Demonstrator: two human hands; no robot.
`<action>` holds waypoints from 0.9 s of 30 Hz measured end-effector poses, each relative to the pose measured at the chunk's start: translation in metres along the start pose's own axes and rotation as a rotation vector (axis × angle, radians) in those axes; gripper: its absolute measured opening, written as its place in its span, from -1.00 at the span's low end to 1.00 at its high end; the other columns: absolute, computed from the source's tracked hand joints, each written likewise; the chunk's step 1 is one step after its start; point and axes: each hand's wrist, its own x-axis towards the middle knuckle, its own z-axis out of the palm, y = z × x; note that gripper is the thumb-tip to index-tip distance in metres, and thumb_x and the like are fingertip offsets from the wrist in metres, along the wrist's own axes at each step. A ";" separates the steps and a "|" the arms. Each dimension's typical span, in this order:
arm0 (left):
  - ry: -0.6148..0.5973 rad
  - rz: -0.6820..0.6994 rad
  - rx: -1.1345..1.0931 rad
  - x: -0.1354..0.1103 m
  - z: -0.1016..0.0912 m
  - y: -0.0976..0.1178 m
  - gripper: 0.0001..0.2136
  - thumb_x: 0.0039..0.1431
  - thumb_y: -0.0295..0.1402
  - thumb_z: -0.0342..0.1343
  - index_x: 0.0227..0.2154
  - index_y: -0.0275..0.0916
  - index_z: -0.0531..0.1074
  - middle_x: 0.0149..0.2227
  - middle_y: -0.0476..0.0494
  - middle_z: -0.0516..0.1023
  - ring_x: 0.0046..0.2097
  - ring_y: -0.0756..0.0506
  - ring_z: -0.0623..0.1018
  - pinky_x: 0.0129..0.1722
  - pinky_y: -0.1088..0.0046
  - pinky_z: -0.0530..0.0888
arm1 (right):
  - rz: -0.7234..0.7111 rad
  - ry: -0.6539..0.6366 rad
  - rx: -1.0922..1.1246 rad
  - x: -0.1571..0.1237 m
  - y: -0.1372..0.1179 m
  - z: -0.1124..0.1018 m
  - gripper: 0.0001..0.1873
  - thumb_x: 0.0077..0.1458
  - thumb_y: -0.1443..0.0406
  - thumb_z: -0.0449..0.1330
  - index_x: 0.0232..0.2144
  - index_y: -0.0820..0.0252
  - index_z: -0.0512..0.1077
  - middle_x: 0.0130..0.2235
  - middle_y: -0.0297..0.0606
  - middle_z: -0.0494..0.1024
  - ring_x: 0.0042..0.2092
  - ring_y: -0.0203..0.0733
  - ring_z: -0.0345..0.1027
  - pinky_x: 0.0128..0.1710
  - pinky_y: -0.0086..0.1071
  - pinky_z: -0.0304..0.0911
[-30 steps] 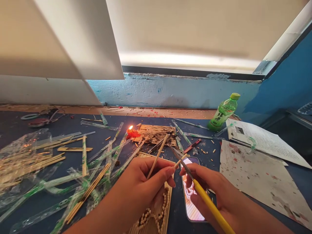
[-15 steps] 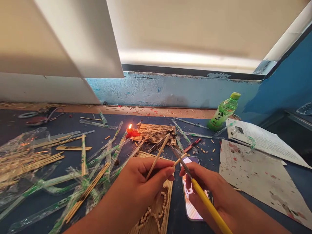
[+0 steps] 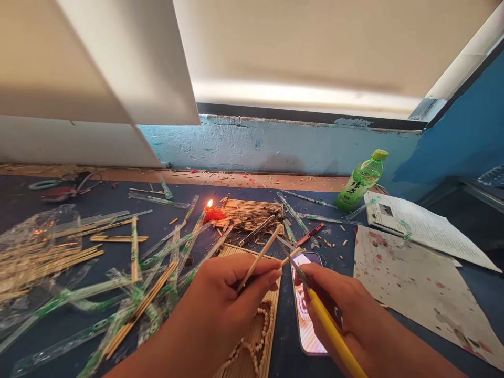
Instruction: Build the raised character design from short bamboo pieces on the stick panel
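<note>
My left hand (image 3: 232, 294) is closed on a thin wooden stick (image 3: 263, 254) that points up and to the right. My right hand (image 3: 338, 310) grips a yellow-handled cutter (image 3: 328, 325); its metal jaws (image 3: 290, 260) sit at a short piece of stick near the left fingertips. Under the hands lie a mat of glued sticks with small beads (image 3: 252, 336) and a lit phone (image 3: 305, 310). Farther back, a small red candle (image 3: 212, 211) burns beside another stick mat (image 3: 252, 212).
Wrapped chopsticks and loose sticks (image 3: 118, 262) cover the left of the dark table. A green tea bottle (image 3: 360, 181) stands at the back right beside printed papers (image 3: 417, 226) and a stained sheet (image 3: 417, 283). Scissors and a cable (image 3: 59, 189) lie far left.
Both hands have dropped slightly toward me, and the stick's tip has swung a little to the right. The grips are the same.
</note>
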 end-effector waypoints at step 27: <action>0.005 0.293 0.297 -0.004 -0.001 -0.024 -0.71 0.40 -0.34 0.07 -0.34 -0.22 0.67 -0.44 -0.03 0.53 -0.41 -0.01 0.49 -0.37 0.47 0.40 | 0.058 -0.146 -0.023 0.003 -0.011 -0.003 -0.90 0.28 0.24 0.07 -0.18 0.06 0.36 -0.32 -0.31 0.53 -0.36 -0.19 0.36 -0.42 -0.40 0.29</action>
